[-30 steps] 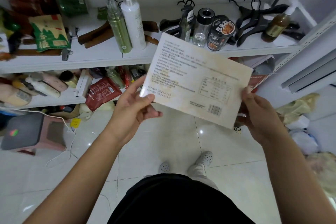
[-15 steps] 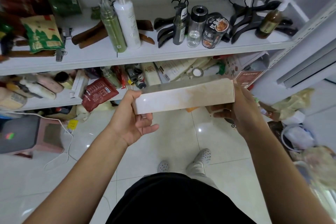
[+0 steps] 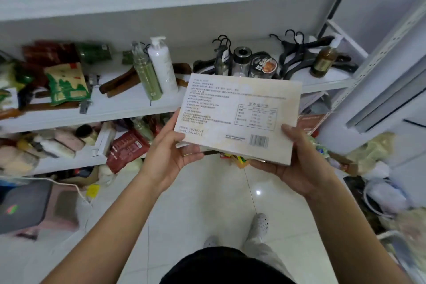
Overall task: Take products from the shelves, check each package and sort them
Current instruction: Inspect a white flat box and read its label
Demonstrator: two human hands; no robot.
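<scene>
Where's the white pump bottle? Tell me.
In the head view, the white pump bottle stands upright on the middle shelf, left of centre, beside the green spray bottle.

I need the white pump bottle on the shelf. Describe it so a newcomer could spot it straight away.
Find the middle white shelf board, level with the flat beige box held in the left hand and right hand. Just left of the box stands the tall white plastic pump bottle, beside a slimmer olive-green spray bottle. It alone is plain white.
</scene>
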